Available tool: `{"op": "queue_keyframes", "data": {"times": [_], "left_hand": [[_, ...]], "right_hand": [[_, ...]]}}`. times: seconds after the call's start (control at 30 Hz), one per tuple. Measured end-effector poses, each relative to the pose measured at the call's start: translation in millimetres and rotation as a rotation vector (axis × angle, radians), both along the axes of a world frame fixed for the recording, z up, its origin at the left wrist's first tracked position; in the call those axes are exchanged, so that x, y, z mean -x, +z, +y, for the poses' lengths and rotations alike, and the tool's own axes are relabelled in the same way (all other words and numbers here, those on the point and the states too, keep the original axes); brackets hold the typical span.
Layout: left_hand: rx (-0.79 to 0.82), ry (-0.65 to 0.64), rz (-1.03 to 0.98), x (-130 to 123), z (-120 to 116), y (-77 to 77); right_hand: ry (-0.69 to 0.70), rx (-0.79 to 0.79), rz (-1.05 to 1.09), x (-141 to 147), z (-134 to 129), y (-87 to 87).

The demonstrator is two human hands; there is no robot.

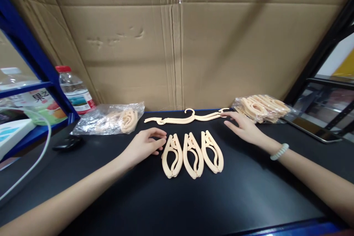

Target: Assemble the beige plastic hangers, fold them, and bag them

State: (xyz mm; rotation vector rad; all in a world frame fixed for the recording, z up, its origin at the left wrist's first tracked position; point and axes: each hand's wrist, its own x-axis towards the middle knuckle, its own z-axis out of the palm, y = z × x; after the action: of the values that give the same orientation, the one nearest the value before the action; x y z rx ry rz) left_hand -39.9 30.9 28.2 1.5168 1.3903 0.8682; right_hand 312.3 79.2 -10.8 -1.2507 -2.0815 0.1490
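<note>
Three folded beige hangers, a left one [179, 158], a middle one [199, 158] and a right one [219, 155], lie side by side on the black table. Behind them an unfolded beige hanger [179, 120] is stretched out with its hook up. Just left of the folded row is my left hand [146, 143], its fingers loosely bent and apart, holding nothing. My right hand [242, 127] has its fingers spread at the right end of the unfolded hanger, near or touching it, without gripping it.
A plastic bag with beige hangers [127, 120] lies at the left, another bagged stack [258, 107] at the right beside a phone-like object [312, 129]. A black mouse [68, 143], a white cable [49, 136] and a bottle [76, 92] are at the left. Cardboard [124, 55] stands behind.
</note>
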Motion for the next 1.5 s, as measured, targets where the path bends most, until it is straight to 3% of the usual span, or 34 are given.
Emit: {"op": "queue_keyframes", "data": {"times": [0.17,0.4,0.7,1.0,1.33,1.5], "left_hand": [[-0.11,-0.002,-0.005,-0.1,4.2,-4.5],[-0.149,0.012,-0.065,-5.5,-1.2,-7.5],[-0.188,-0.009,-0.068,-9.6,-11.5,-5.4],[-0.234,0.054,-0.148,0.5,-5.3,-14.5],[-0.266,0.074,-0.153,-3.7,-14.4,-11.7],[-0.289,0.045,-0.211,-6.4,-17.2,-12.9]], "right_hand": [[0.077,0.035,-0.273,-7.8,19.3,-14.7],[0.056,-0.063,-0.314,-8.2,18.1,-7.4],[0.124,-0.016,-0.125,-4.5,10.0,-5.8],[-0.02,-0.076,0.031,-12.4,-13.1,17.7],[-0.078,-0.197,0.069,-9.6,-24.7,27.3],[-0.016,-0.17,0.05,-1.4,-28.9,24.9]]}}
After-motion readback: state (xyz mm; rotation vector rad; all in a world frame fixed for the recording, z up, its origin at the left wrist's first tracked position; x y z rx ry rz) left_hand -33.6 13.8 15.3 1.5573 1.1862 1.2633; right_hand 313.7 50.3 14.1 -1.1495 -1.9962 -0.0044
